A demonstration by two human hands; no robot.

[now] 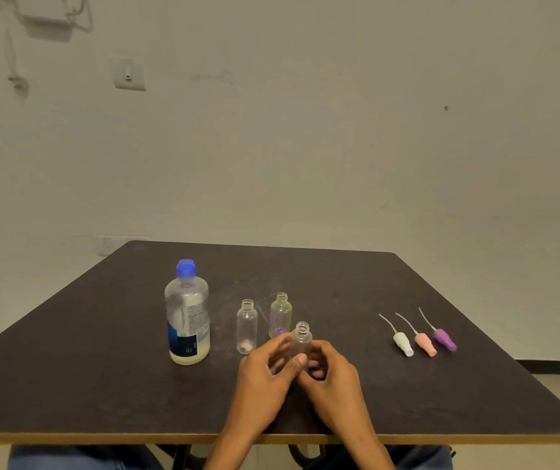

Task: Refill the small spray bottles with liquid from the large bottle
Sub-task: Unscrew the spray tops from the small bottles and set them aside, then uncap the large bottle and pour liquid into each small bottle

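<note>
A large clear bottle [187, 320] with a blue cap stands upright at the left of the dark table [102, 368], a little pale liquid at its bottom. Two small uncapped bottles stand to its right: a clear one [246, 326] and a yellowish one [280, 315] behind it. A third small clear bottle [301, 340], also uncapped, stands upright near the front. My left hand [265, 378] and my right hand [332, 371] both curl round its lower part, the left thumb pressed against its front.
Three spray tops with thin dip tubes lie side by side at the right: white [402, 344], pink [425, 344] and purple [444, 339]. The table's front edge [102, 437] runs just below my wrists. A plain wall stands behind.
</note>
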